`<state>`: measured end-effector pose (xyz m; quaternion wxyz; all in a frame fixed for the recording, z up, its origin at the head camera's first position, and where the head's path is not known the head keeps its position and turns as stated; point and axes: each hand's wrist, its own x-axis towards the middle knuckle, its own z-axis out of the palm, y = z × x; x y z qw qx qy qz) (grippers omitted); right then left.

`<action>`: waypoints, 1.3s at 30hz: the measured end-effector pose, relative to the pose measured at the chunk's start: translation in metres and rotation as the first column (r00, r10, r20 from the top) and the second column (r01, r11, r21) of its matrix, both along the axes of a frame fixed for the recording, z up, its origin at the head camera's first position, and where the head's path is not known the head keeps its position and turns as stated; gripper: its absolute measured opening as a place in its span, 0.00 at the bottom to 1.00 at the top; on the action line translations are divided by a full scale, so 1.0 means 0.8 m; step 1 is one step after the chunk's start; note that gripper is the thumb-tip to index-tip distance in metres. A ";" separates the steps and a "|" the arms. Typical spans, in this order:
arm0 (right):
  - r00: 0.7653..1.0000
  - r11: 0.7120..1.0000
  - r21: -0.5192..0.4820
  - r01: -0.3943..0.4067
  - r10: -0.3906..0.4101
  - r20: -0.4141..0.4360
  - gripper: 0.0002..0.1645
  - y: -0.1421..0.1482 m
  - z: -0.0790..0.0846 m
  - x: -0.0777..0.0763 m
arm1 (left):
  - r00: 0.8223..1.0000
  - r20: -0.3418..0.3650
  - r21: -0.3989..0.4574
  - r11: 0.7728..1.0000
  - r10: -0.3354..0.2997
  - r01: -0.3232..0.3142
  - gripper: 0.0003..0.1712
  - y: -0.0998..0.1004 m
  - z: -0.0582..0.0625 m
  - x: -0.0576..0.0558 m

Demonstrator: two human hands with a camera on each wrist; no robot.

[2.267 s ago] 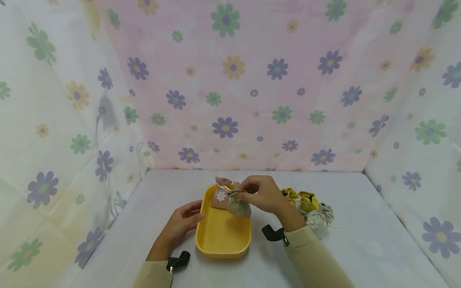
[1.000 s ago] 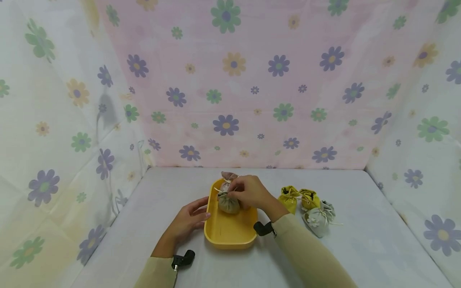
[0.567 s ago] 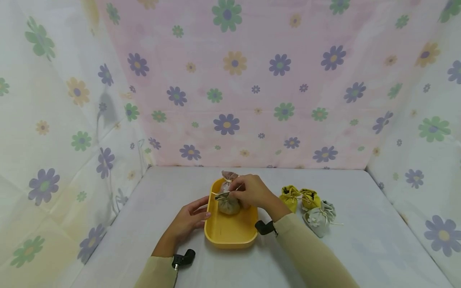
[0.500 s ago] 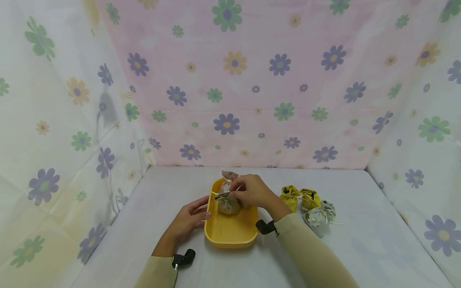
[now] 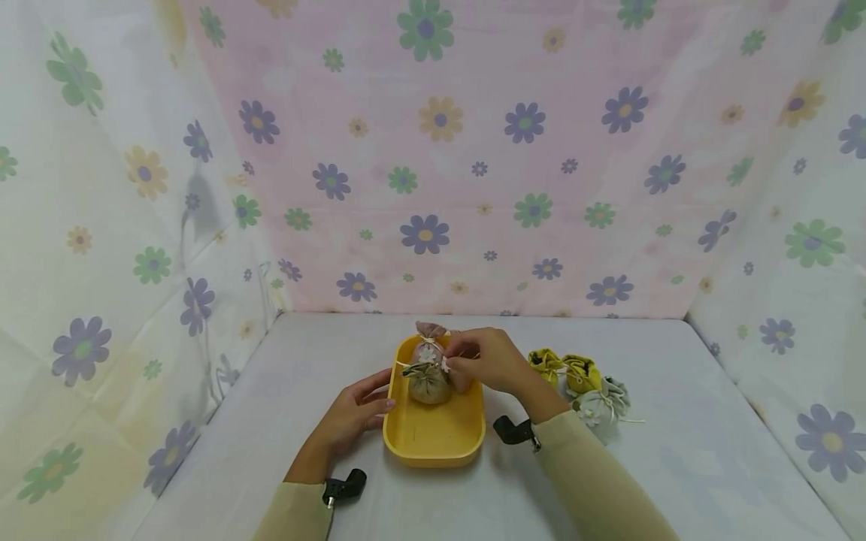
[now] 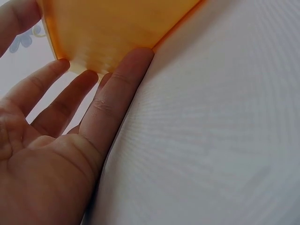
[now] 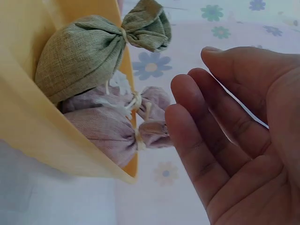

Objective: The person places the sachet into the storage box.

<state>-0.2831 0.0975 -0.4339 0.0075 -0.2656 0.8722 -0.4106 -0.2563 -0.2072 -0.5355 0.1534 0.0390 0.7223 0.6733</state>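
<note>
A yellow tray (image 5: pixel 433 445) stands on the table in the middle of the head view. In it lies a green drawstring pouch (image 5: pixel 429 385), tied neck toward the back. Behind and beside it are two pink drawstring pouches (image 7: pixel 101 133), side by side in the right wrist view, their necks at the tray's rim. My right hand (image 5: pixel 492 362) hovers at the tray's right side, holding nothing; the right wrist view shows its fingers loosely bent, apart from the pouches. My left hand (image 5: pixel 348 417) touches the tray's left wall with extended fingers (image 6: pixel 115 101).
Right of the tray sit two mustard-yellow pouches (image 5: pixel 582 374) and a pale grey-green pouch (image 5: pixel 598 413) with a white flower, partly behind the right forearm. Flower-printed cloth (image 5: pixel 473 225) walls the table (image 5: pixel 304 338) at the back and both sides.
Over the earlier frames the green pouch was lowered into the tray, and the tray shifted slightly right. Since half a second ago, my right hand has let go of the pouch and drawn right.
</note>
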 end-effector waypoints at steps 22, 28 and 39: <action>0.985 0.985 -0.069 0.160 -0.163 -0.052 0.04 0.080 0.012 0.039 | 0.999 0.013 -0.009 0.999 0.033 -0.033 0.37 0.001 0.001 0.000; 0.971 0.970 -0.078 0.229 -0.233 -0.048 0.04 0.102 0.013 0.051 | 1.000 0.001 0.003 1.000 0.018 -0.018 0.38 0.002 0.003 0.003; 0.952 0.952 -0.072 0.298 -0.302 -0.050 0.07 0.148 0.022 0.065 | 1.000 0.014 0.020 1.000 0.008 -0.008 0.38 0.001 0.004 0.002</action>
